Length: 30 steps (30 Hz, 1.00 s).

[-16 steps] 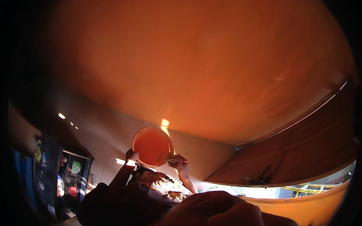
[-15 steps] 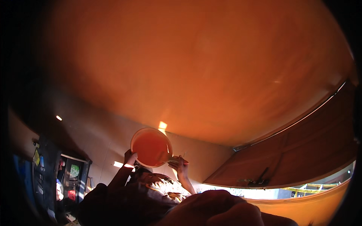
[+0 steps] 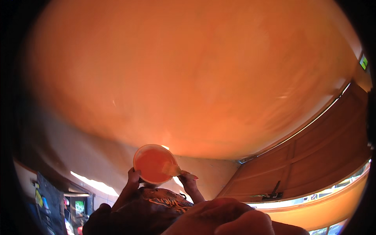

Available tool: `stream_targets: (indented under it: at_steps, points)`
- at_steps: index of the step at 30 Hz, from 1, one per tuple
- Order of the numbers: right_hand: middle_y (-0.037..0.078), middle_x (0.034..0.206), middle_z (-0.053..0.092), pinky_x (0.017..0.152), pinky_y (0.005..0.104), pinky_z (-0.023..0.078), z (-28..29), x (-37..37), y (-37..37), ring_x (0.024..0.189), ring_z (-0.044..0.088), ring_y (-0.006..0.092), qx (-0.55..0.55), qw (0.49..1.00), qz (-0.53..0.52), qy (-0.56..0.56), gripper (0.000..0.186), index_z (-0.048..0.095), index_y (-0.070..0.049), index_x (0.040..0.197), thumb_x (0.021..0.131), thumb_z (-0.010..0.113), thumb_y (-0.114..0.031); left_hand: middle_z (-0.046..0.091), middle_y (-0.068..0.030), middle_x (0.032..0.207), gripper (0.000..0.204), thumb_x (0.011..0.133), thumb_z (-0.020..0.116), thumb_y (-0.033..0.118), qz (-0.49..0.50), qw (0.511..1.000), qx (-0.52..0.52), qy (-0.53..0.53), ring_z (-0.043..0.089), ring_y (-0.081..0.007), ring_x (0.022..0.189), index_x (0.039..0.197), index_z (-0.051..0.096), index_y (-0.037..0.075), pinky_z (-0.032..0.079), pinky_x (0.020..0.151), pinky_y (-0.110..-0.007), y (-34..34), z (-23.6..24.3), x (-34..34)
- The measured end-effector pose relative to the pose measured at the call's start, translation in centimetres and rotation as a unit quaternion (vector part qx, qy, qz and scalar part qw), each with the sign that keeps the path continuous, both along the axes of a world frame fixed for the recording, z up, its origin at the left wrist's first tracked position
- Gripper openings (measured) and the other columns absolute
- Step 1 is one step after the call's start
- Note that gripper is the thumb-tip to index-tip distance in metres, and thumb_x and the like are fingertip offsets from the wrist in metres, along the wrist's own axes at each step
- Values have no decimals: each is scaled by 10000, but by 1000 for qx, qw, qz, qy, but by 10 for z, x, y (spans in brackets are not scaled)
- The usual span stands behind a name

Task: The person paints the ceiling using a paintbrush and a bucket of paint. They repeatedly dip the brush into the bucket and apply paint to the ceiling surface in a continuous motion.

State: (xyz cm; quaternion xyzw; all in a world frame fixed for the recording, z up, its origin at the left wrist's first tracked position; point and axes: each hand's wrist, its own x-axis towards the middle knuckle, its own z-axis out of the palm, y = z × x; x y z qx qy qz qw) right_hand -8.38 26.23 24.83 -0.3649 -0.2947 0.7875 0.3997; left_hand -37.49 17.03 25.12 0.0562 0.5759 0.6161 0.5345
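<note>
A round pale-rimmed tub (image 3: 150,145) of orange paint (image 3: 150,166) is tilted in front of my body, its inside turned toward the view. My left hand (image 3: 134,176) is closed on the tub's lower left side, with some fingers hidden behind it. At the tub's right edge, my right hand (image 3: 190,182) grips a paintbrush (image 3: 171,169). The brush's wide bristles lie over the tub's mouth, and its red handle end sticks out past my fingers. Whether the bristles touch the paint I cannot tell.
A broad orange surface (image 3: 188,78) fills the view above the tub. Brown panelling with a dark latch (image 3: 271,195) slopes along the right, above a bright opening. At lower left stands a dark door (image 3: 51,205) beside a doorway with things inside.
The view has shifted and brightened. The tub and both hands sit slightly lower in it. My right hand has brought the brush further over the tub's mouth.
</note>
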Motion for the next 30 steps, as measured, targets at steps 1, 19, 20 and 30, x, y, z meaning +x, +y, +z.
stream_targets:
  at_steps: [1,19,20,30]
  points:
    - [77,1006,652,867,314,536,11,-9,7,950,645,190,3,1000,-13,8,226,604,-28,1092,925,600,-180,650,-143,975,425,707,536,-2,4,1000,14,-11,679,-256,800,1123,564,-86,563,713,-366,2,-1,-8]
    - [32,999,655,728,260,541,530,-38,293,870,639,133,590,784,-186,61,147,660,-29,1042,911,659,-96,630,-148,940,411,659,534,-10,97,995,-3,-21,664,-262,801,1065,558,-70,556,670,-365,15,-14,-38]
    - [40,1005,662,735,265,547,560,-45,296,875,650,139,631,746,-209,33,166,667,-20,1053,902,667,-89,630,-149,947,415,658,530,-9,115,993,15,-34,663,-261,800,1068,558,-69,552,676,-361,11,-4,-32]
    - [107,968,673,767,354,552,582,-58,321,890,664,255,865,63,-142,-477,296,633,-64,1103,820,613,-145,625,-147,990,434,662,527,12,148,987,62,12,662,-273,816,1089,550,-63,561,679,-357,11,8,-14]
